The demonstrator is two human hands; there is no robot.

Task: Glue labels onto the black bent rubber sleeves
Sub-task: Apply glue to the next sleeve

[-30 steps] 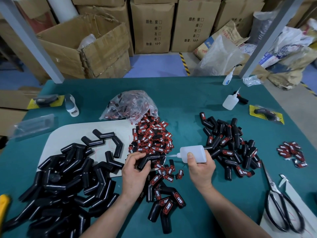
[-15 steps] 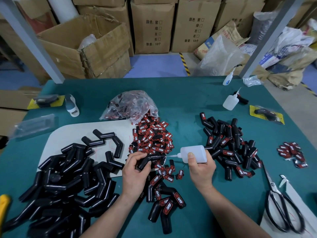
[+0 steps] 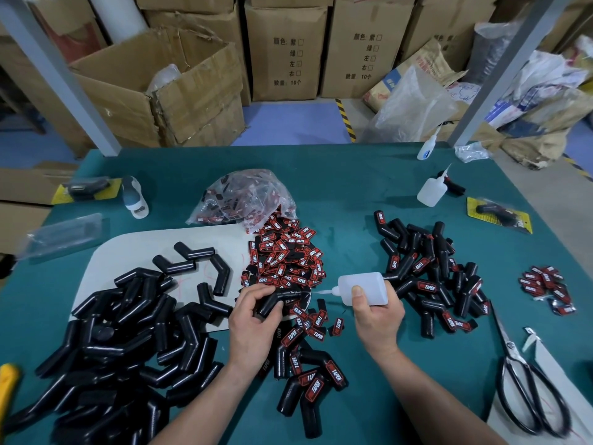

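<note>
Two hands in view, both loaded. Your left hand (image 3: pixel 253 319) has its fingers curled round one bare black bent sleeve (image 3: pixel 279 298), thumb across the elbow, held just above the loose labels (image 3: pixel 317 319) at the middle of the table (image 3: pixel 353 187). Your right hand (image 3: pixel 377 316) wraps the glue bottle (image 3: pixel 362 289) — thumb flat on its near face, fingers behind — w/ the nozzle (image 3: pixel 322 292) lying level and its tip at the sleeve's right end. Contact vs. hairline gap: cannot tell.

Change vs. a second ago: next to none. Bottle, sleeve and both wrists sit approx. where they were, and the nozzle stays on the same spot. Judgement: you are dosing glue, and this piece has no label yet.

Stock: unlabelled sleeves (image 3: pixel 112 348) heaped left, partly on the white board (image 3: pixel 134 252). The label pile (image 3: pixel 285 255) lies beyond your left hand. Labelled sleeves (image 3: pixel 433 277) are heaped right, a few more near your forearms.

Risk, as I read it: a long dwell at one point may flood the rubber. Next req.: bottle away, one label picked and pressed on the glued face.
</note>
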